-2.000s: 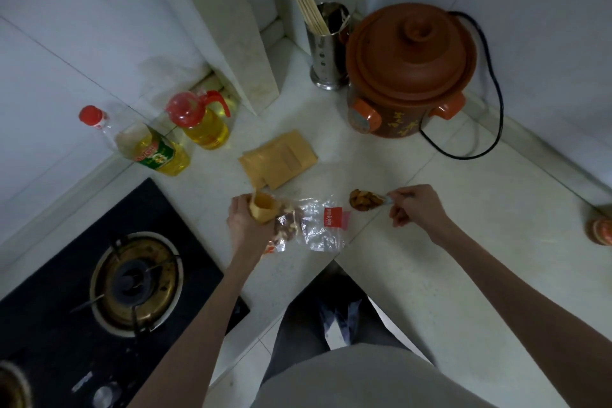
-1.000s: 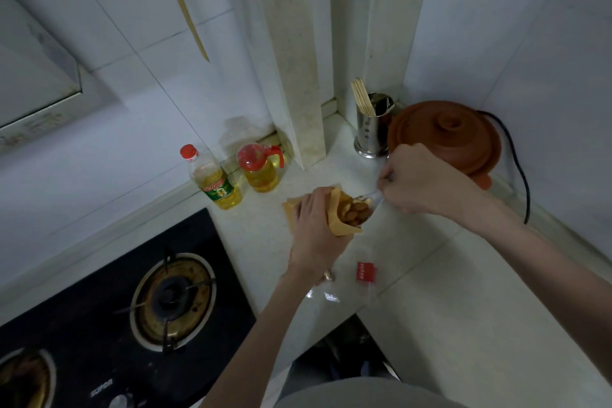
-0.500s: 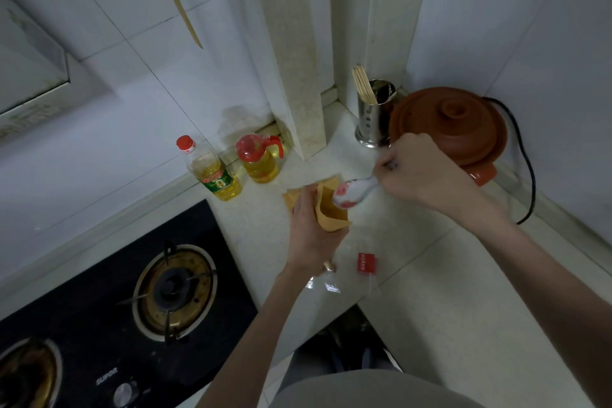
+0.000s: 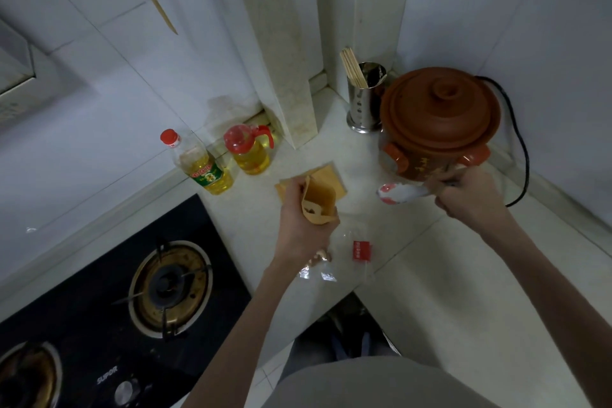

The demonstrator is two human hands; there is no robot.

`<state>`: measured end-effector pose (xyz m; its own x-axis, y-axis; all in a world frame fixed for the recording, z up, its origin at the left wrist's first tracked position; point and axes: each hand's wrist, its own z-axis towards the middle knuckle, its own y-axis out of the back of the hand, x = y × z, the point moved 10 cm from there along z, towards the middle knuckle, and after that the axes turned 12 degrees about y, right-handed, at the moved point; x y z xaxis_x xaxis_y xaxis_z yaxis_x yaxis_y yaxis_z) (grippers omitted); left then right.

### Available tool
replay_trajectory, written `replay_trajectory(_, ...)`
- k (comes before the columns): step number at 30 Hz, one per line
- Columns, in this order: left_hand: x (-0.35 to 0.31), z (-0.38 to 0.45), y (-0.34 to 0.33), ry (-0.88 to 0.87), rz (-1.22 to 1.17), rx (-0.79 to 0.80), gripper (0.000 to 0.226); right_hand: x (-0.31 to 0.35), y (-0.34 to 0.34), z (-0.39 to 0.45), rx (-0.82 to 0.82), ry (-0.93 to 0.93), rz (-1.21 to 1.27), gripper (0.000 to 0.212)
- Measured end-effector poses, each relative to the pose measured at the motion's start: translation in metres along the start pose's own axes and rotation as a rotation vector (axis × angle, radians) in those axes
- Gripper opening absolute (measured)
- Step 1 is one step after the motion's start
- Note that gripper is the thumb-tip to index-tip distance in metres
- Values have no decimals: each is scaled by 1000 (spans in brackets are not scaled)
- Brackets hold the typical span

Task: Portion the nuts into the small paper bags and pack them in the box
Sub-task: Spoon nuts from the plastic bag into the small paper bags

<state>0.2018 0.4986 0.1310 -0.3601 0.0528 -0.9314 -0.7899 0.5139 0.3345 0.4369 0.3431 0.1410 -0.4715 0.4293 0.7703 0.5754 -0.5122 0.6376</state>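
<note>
Kitchen counter (image 4: pixel 447 275), pale stone. Left hand (image 4: pixel 299 222) grips a small paper bag (image 4: pixel 319 200), mouth open, nuts (image 4: pixel 311 210) visible inside. Right hand (image 4: pixel 470 202) holds a white spoon (image 4: pixel 399 193) (bowl turned over, red markings). Clear plastic bag (image 4: pixel 344 258) with red label lies below. Flat paper bags (image 4: pixel 326 177), two oil bottles (image 4: pixel 205 166), clay pot (image 4: pixel 437 122), chopstick holder (image 4: pixel 364 99), gas stove (image 4: pixel 169 288).

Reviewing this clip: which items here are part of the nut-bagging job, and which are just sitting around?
In use:
left hand gripping small paper bag
right hand holding spoon
spare paper bags
clear plastic bag

Bystanders:
oil bottles
clay cooker
chopstick holder
gas hob
</note>
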Motion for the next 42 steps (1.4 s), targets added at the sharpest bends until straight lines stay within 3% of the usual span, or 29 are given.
replay_trajectory(4,-45,2,-3,-220,-14,38,52,-7,1,-1,0,18,-58,18)
replay_trajectory(7,-35,7,-5,-77,-37,69,53,-14,-7,-2,32,-21,-59,20)
replay_trajectory(11,-26,8,-1,-131,-37,69,53,-12,-12,-5,31,44,-122,19)
replay_trajectory(17,86,17,8,269,164,37,50,-53,-65,-11,209,9,-228,19)
replay_trajectory(25,196,-2,39,553,340,12,54,-113,-126,-36,419,-116,-287,23)
replay_trajectory(27,211,-2,44,604,331,6,60,-110,-132,-37,415,-103,-268,22)
replay_trajectory(37,245,-4,25,737,250,104,48,-90,-167,-32,453,-52,-212,22)
replay_trajectory(42,247,-7,21,755,197,67,45,-94,-143,-21,319,-87,-290,25)
